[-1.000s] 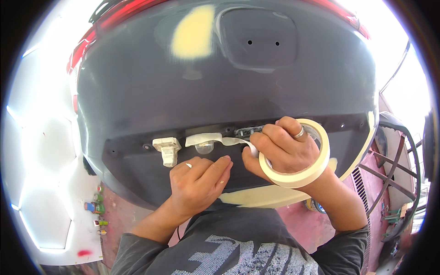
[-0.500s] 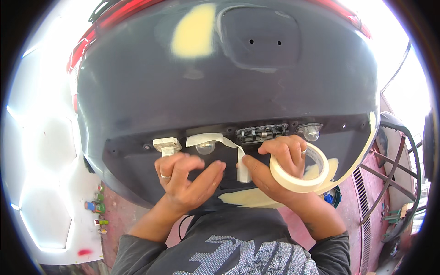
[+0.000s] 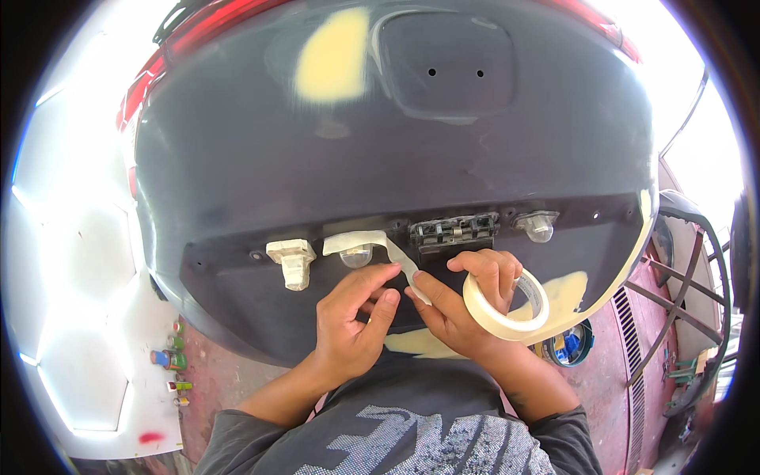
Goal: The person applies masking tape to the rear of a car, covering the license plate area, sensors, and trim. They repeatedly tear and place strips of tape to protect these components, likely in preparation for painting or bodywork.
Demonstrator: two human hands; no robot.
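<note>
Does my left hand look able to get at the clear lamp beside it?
Probably yes: the left hand is just below the lamp in view, and nothing appears to block the bare lower part; the tape strip runs over its top.

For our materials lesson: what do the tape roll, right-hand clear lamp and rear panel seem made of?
Tape roll: probably paper; matte, opaque, cream.
Clear lamp: glossy plastic or glass; see-through with highlights.
Rear panel: satin coating, soft sheen; metal or plastic underneath.
</note>
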